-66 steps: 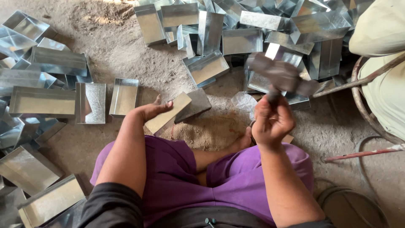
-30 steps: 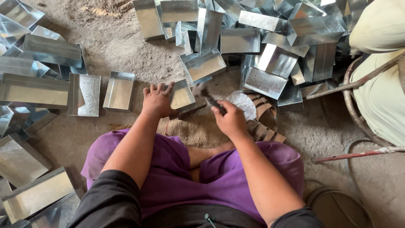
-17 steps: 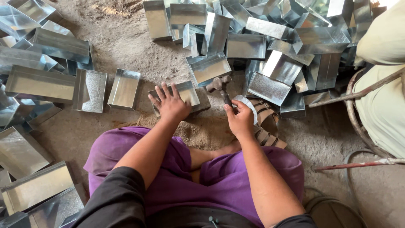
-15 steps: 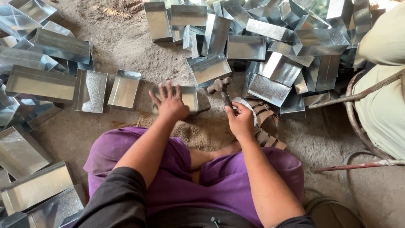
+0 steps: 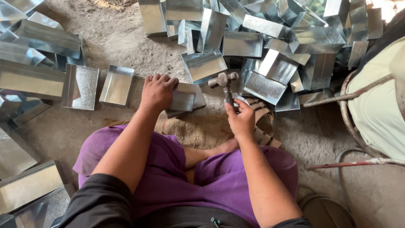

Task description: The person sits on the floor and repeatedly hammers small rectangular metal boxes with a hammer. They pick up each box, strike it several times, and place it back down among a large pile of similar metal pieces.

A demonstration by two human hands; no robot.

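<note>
Left hand [image 5: 157, 91] flat, fingers spread a little, pressing down on a small shiny silver metal box [image 5: 184, 98] on the dirt floor [image 5: 118, 40]. Right hand [image 5: 240, 120] wrapped tight around a grey metal hammer [image 5: 225, 83], head up, just right of the box. Heaps of shiny metal trays [image 5: 270, 46] crowding the far side and left, bare floor only near the knees.

I see silver-grey metal trays [image 5: 270, 38] with pale reflections, a dull grey hammer [image 5: 225, 82], purple trousers [image 5: 168, 177], a black sleeve [image 5: 101, 202], brown sacking [image 5: 198, 131], and a grey-brown dirt floor [image 5: 114, 33].

Sheet-metal workshop: heaps of folded metal trays [image 5: 261, 42] on dirt floor [image 5: 118, 42], hammer [image 5: 224, 84] in use.
</note>
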